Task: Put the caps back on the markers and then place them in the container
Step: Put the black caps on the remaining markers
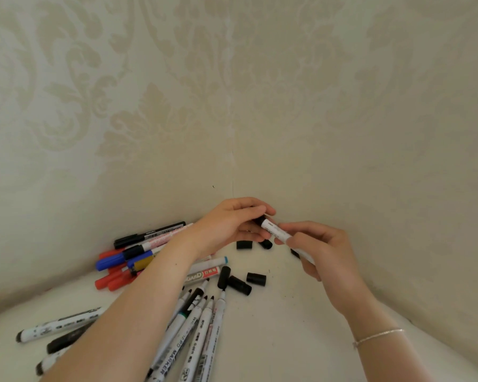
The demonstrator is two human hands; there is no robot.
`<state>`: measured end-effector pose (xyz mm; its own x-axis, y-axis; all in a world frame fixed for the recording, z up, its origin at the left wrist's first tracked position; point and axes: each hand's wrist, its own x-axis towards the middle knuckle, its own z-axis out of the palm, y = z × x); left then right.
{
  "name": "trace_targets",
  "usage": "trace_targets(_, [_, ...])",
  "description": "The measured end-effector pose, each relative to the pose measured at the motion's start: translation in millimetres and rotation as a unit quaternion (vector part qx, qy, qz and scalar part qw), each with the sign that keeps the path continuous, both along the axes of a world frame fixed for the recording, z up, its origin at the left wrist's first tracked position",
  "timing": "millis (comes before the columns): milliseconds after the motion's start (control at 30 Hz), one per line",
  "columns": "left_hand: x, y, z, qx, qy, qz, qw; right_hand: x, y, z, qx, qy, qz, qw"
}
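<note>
Near edge, bottom centre: fan of uncapped white markers (202, 334) lying on the white surface (282, 340), black tips pointing away from the person, barrels partly under the left forearm. One has "MARKER" print readable.

Bottom left: capped white marker w/ black ends (57, 325) lying flat; just nearer, a black marker (66, 340) and another white one, both partly hidden by the arm.

R wrist: thin silver bracelet (378, 337).

Mid-ground, beside the marker tips: three loose black caps (242, 282) on the surface, two touching, third just to the right. White marker w/ red label (203, 274) and one w/ teal end just beyond the fan.

Left mid: heap of coloured markers (116, 267), red, blue, one yellow-black, capped; behind them a long black marker (149, 234) against the wall.

Further: two more black caps (244, 245) on the surface below the hands. A dark bit also shows by the R hand; can't tell what.

Hands, raised over the surface near the corner: right hand (323, 252) fingers curled round the barrel of a white marker (278, 232), held slanted. Left hand (232, 223) fingers curled, pinching a black cap (259, 220) at that marker's far end; cap touches the marker end, can't tell if fully seated.

Beyond: patterned cream wallpaper (177, 106), two walls meeting in a corner seam.

Container: not visible.
</note>
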<state>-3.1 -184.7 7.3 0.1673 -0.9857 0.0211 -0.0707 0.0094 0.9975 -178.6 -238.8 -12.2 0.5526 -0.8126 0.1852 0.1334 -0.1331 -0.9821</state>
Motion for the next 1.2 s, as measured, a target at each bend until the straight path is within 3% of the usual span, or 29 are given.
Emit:
trace_targets(233, [-13.6, -10.9, 10.0, -0.014, -0.058, 0.101, 0.993, -0.9, -4.4, 4.8, -0.045, 0.026, -0.028, 0.998])
trace_targets(367, [-4.6, -14.3, 20.0, -0.054, -0.134, 0.24, 0.96, -13.9, -19.9, 17.3, -0.032, 0.05, -0.047, 0.997])
trace_targets(433, [4.6, -14.7, 19.2, -0.042, -0.176, 0.287, 0.941, -15.4, -29.3, 27.8, -0.06, 0.11, -0.05, 0.991])
trace_targets(500, [10.1, -15.7, 13.7, 0.015, -0.225, 0.265, 0.937, -9.4, -35.9, 41.7, -0.107, 0.174, -0.034, 0.978])
trace_targets(633, [4.8, -20.0, -4.6, 0.114, -0.314, 0.14, 0.932, 7.3, -44.5, 70.8, -0.189, 0.199, -0.035, 0.961])
trace_targets(733, [-0.4, -24.2, -13.5, 0.113, -0.383, 0.095, 0.912, 15.0, -49.1, 84.5, -0.218, 0.251, -0.021, 0.943])
trace_targets(967, [-4.3, -29.2, -27.8, 0.105, -0.443, 0.061, 0.888, 4.5, -54.0, 89.9, -0.207, 0.353, 0.026, 0.912])
trace_targets(1133, [-9.9, -33.4, -24.8, 0.076, -0.464, 0.071, 0.88, -5.6, -53.1, 96.7, -0.219, 0.352, 0.03, 0.91])
trace_targets(1200, [-15.7, -35.1, -25.2, 0.068, -0.499, 0.07, 0.861, -7.2, -52.2, 98.7, -0.224, 0.347, 0.027, 0.91])
